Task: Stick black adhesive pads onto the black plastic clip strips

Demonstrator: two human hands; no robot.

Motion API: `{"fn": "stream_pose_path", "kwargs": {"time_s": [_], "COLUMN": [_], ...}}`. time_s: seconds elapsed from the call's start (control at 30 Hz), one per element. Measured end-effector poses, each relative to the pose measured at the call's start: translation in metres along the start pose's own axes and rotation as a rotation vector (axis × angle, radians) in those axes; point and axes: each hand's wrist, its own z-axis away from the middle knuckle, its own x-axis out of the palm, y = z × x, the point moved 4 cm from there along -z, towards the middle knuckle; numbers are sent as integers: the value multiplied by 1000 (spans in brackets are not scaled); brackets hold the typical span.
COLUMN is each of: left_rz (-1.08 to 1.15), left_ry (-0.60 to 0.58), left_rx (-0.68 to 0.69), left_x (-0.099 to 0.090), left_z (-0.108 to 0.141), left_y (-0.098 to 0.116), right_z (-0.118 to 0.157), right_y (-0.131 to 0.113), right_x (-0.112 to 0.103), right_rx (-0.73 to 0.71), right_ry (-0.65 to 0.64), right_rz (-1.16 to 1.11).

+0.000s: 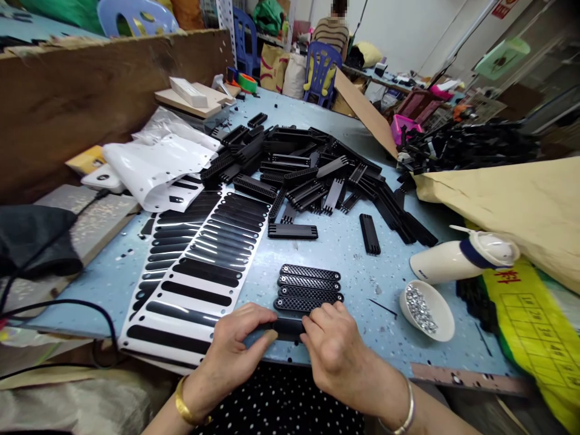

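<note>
At the table's front edge, my left hand (240,341) pinches the left end of a black bar (289,329) between thumb and fingers. Curled fingers of my right hand (333,341) grip the bar's right end. Just beyond it, several black textured pieces (309,288) with screws at their ends lie in a stacked row. Sheets of black adhesive strips (194,290) lie to the left. A single black bar (370,234) and another (292,231) rest before a large heap of black parts (312,169). A white bowl (446,314) of small metal pieces stands at the right.
A white bottle (441,261) lies behind the bowl, and a thin black hex key (383,307) is left of it. White film (154,163) and a wooden board (113,84) are at left. Cardboard (367,115) stands behind the heap. A person (331,31) sits in the background.
</note>
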Motion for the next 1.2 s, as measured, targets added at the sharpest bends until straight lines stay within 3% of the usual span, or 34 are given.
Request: {"fn": "stream_pose_path", "kwargs": {"time_s": [0.4,0.6,0.73,1.2], "left_rz": [-44,29,18,17], "left_ry": [65,3,31,38], "left_rx": [-50,81,130,115], "left_x": [-3,-1,-1,1], "left_z": [0,-3,-2,-1], "left_y": [0,4,5,2], "right_z": [1,2,3,10], "right_y": [5,8,10,15], "right_x": [3,4,3,4], "right_rx": [87,105,104,57], "right_ry": [38,38,23,140], "right_rz": [-130,-159,-188,-249]}}
